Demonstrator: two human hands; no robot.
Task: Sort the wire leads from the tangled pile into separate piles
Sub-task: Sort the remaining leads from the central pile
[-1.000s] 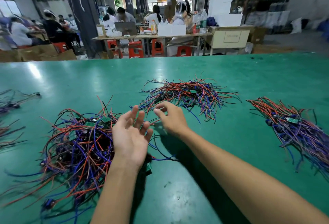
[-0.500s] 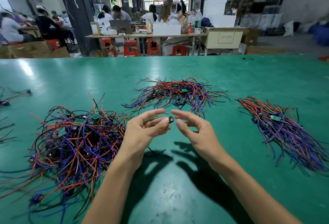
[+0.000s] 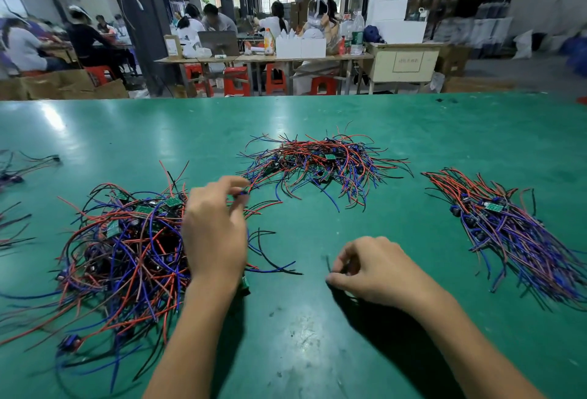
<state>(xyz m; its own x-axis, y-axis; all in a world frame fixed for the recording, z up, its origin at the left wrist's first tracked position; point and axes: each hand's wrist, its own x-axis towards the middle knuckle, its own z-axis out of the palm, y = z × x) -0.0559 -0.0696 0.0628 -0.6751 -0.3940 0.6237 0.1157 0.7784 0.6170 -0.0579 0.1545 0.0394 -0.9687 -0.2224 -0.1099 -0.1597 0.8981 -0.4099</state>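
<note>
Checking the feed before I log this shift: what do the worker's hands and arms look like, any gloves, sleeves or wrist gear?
Both are bare: the left hand and right hand wear no gloves, rings or wrist straps, and both forearms are uncovered as far as the frame shows, with no sleeve in view.

Your left hand covers the right edge of the tangled pile, so you cannot see which leads lie beneath it. Its grip at 12 o'clock pinches something small and dark, too blurred to name. A green part peeks from under your left wrist, mostly hidden. Your right hand curls its fingers inward; a thin dark wire end shows at its 9 o'clock side, smeared by motion, the rest concealed. The right pile blurs toward 4 o'clock. At 9 o'clock, the loose wires on the table are cut by the frame's edge.
</note>
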